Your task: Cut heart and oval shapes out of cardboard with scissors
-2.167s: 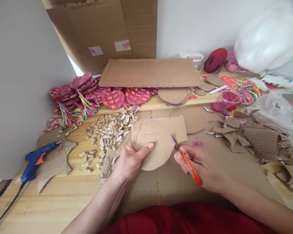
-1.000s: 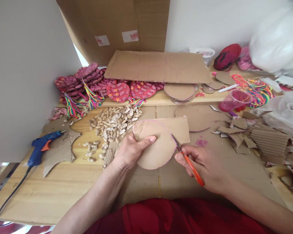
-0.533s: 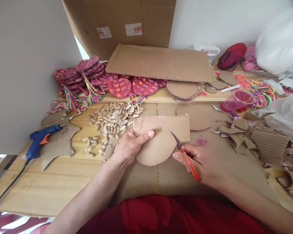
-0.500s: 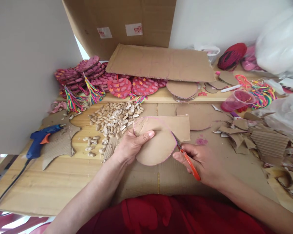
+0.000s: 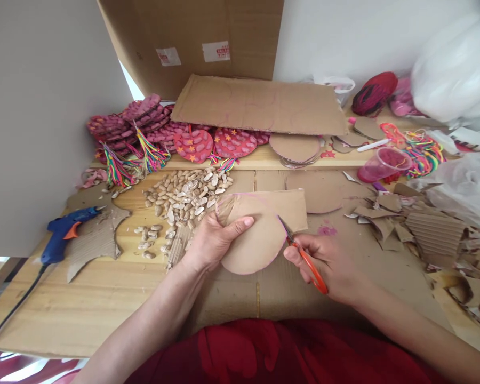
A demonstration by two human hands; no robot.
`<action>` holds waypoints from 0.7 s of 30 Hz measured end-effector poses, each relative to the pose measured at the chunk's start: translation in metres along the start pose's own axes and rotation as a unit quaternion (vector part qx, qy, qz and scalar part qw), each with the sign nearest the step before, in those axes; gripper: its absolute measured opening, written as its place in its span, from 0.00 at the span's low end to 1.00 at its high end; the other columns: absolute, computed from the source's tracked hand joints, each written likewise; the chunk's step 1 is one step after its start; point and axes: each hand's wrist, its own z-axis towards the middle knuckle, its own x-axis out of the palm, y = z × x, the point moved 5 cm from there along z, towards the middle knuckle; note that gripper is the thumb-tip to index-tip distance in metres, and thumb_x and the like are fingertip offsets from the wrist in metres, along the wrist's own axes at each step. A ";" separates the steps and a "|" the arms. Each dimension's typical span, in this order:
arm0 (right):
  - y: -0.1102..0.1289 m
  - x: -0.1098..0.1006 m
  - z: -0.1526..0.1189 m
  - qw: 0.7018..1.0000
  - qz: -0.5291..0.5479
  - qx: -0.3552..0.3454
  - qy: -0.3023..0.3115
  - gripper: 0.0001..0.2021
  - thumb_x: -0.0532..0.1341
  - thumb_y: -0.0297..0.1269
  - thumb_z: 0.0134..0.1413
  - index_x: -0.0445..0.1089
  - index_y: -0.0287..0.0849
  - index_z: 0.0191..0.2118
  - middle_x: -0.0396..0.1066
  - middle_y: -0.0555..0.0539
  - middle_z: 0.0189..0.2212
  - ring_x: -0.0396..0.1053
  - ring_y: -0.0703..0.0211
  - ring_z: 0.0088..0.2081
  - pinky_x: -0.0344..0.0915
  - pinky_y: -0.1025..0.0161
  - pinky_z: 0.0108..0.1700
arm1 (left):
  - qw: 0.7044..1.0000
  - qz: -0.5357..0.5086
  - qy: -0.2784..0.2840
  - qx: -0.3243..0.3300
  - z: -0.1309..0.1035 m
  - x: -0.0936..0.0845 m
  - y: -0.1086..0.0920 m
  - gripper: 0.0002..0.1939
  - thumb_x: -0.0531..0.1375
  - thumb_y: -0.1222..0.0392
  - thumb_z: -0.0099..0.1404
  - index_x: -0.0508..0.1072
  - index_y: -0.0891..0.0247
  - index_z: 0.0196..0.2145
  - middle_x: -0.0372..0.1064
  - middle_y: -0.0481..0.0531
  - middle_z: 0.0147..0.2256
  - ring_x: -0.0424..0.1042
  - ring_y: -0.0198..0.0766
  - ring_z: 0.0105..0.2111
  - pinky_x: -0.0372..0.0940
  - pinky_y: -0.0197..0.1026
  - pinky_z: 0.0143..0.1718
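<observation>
My left hand grips the left side of a cardboard piece, thumb on top. The piece has a rounded lower edge with a pink line and a straight-edged flap at its upper right. Orange-handled scissors are in my right hand, with their blades at the right edge of the cardboard, where the curve meets the flap. Peanut shells lie in a pile just beyond my left hand.
A blue glue gun rests at the left by torn cardboard. Pink decorated pieces and a large cardboard sheet lie at the back. Cardboard scraps and a pink cup are at the right.
The view has shifted slightly. Both hands hold the cardboard and scissors nearly as before, with the blades still at the same part of the edge.
</observation>
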 end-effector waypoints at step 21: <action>0.003 0.015 0.001 0.979 0.160 0.057 0.115 0.25 0.58 0.62 0.60 0.64 0.43 0.28 0.67 0.53 0.17 0.56 0.66 0.19 0.54 0.66 0.24 | 0.997 0.073 -0.024 0.015 0.001 -0.016 -0.010 0.27 0.74 0.53 0.52 0.78 0.64 0.49 0.80 0.58 0.46 0.79 0.49 0.45 0.73 0.45 0.47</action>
